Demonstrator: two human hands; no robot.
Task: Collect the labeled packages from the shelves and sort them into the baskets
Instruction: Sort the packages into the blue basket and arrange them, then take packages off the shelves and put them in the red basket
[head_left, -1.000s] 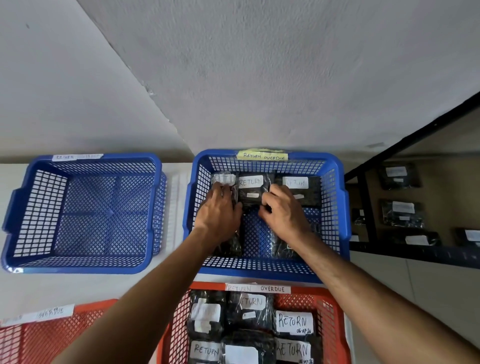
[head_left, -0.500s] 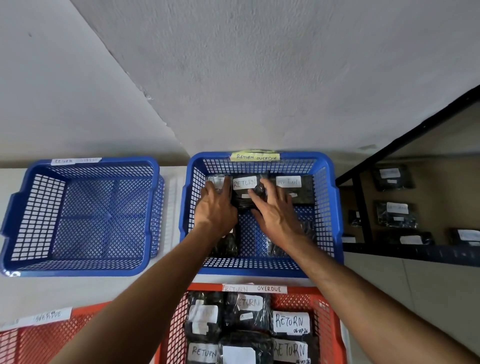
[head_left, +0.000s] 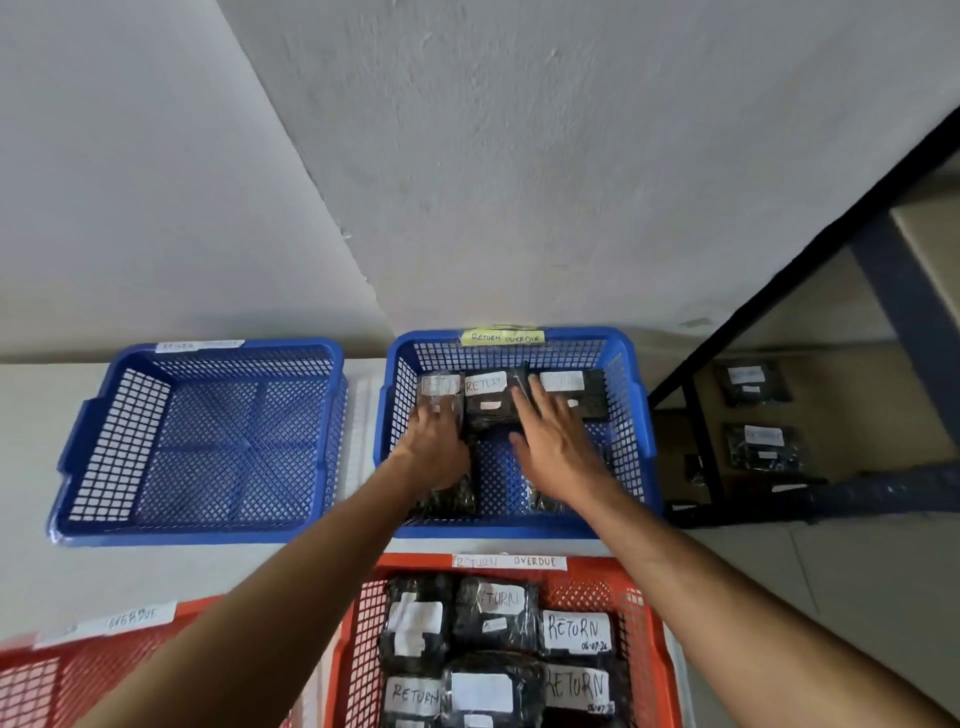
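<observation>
Both hands inside the blue basket tagged RETURN OVERDUE, at 12 o'clock. Left hand lies flat, fingers loose, on the left package; fingertips blurred. Right hand spread open, fingers straight, touching the middle package. A third package sits against the far wall at 1 o'clock. Bare mesh floor between the wrists. Empty blue basket at 10 o'clock, gap between rims. Red basket at 6 o'clock, packed with packages. Shelf at 3 o'clock.

Blue basket: glossy plastic mesh. Packages: shiny film, matt paper labels. Wall, twelve o'clock: rough plaster.
</observation>
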